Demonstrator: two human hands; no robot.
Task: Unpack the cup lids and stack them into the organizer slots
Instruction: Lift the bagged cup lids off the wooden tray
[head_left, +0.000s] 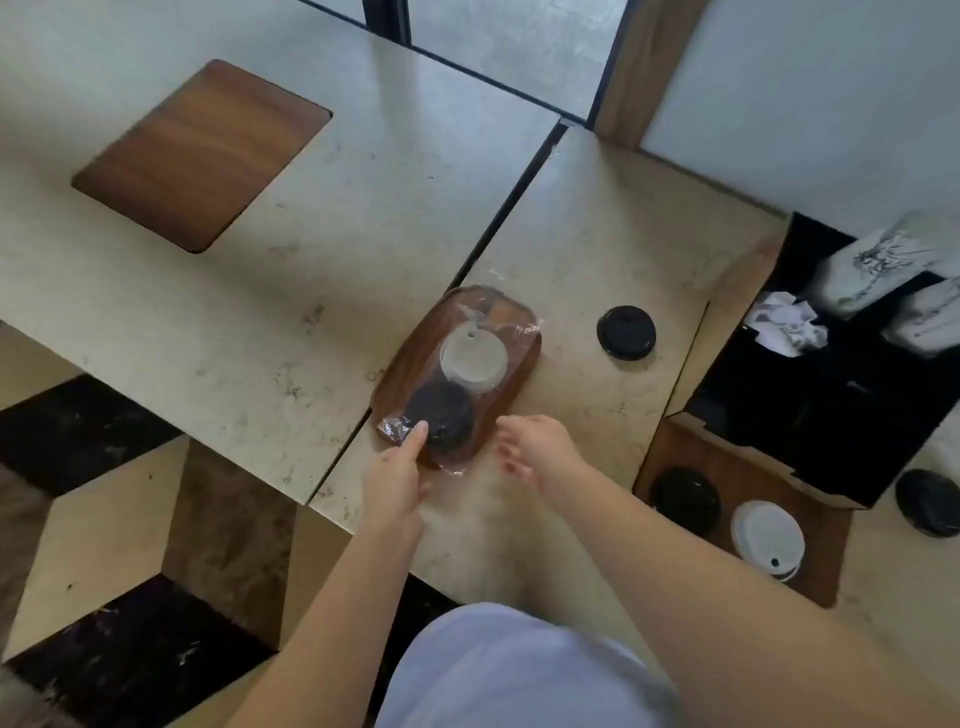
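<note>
Pressing down on the near end of the plastic bag (457, 374), the left hand (397, 475) has one finger stretched onto it, the others hidden. Just right of the bag, the right hand (530, 447) hovers, fingers (511, 460) loosely apart, holding nothing. Inside the bag lie a white lid (474, 359) and a black lid (441, 418), on a wooden tray (395, 384) on the bench (597, 249). Another black lid (626, 332) sits right of the tray, the organizer (737, 467) farther right.
</note>
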